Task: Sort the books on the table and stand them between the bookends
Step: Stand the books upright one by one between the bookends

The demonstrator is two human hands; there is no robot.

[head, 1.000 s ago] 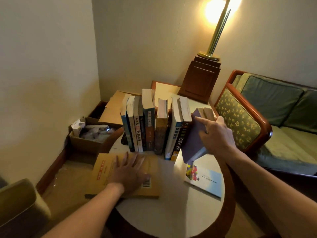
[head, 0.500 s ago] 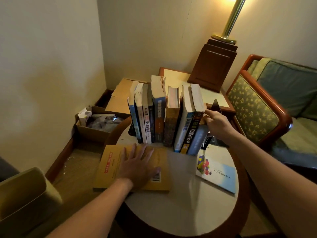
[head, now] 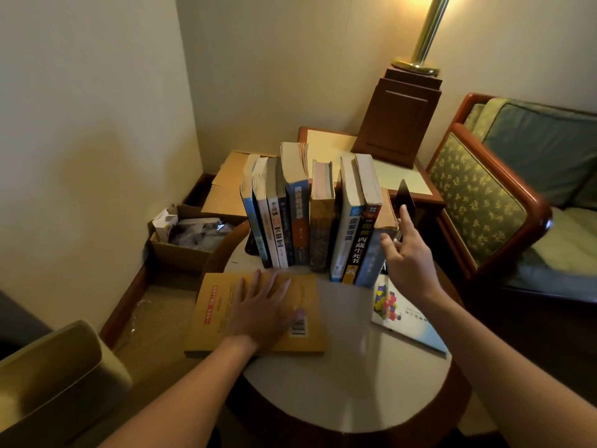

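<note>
Two books not yet stood, both flat on counter (head: 339, 383) | yellow book (head: 219, 318) under my left hand (head: 261, 312), palm flat, fingers straight | white book (head: 410, 321) just below my right hand (head: 407, 263), open, fingers spread beside end of standing row (head: 297, 221) at right bookend (head: 405, 197) | mostly done

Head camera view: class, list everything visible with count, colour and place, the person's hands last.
standing books: about ten, blue, white, brown and black spines, upright row at the table's back
bookends: two, black, one at each end of the row
yellow book: one, yellow, flat at the table's front left
booklet: one, white and blue, flat on the table's right
round table: one, white top, wooden rim, centre
cardboard box: one, brown, floor at left
lamp: one, brass, behind the table
sofa: one, green, right
left hand: flat on the yellow book
right hand: fingers spread at the row's right end
</note>
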